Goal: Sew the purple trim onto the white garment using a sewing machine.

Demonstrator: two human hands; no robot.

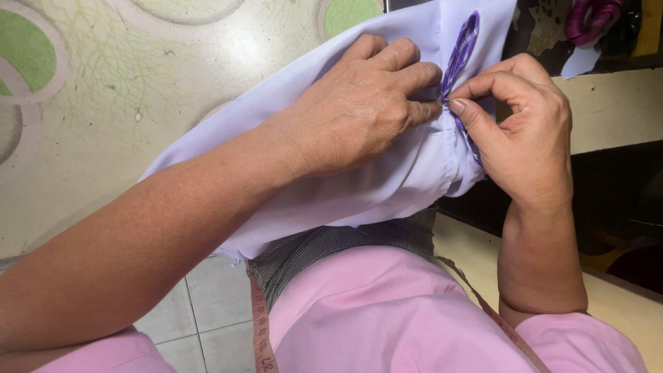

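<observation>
**Desk:** What does the frame show, taking the pale lilac fabric (359, 186) as the anchor?

**Photographer:** The fabric is bunched across the person's lap and runs up toward the top edge of the view, lying partly over a table (103, 117) covered in a cream cloth with green circles. The left hand (359, 103) lies on top of the fabric, fingers curled and pressing down into a gathered fold, gripping the cloth. The right hand (518, 131) is just beside it, at the fabric's right edge, thumb and forefinger pinched together on a purple trim (461, 52) that runs along that edge. The two hands almost touch at the pinch point.

**Desk:** And around the fabric?

**Photographer:** Below it, a dark checked cloth (331, 249) peeks out, then the person's pink garment (387, 318). A measuring tape (260, 331) hangs down at the fabric's lower left, over a tiled floor (207, 304). Above and right of the fabric, at the frame's top corner, lies something magenta (590, 17) that I cannot identify. Right of the fabric runs a pale ledge (615, 107) with dark space beneath it.
</observation>
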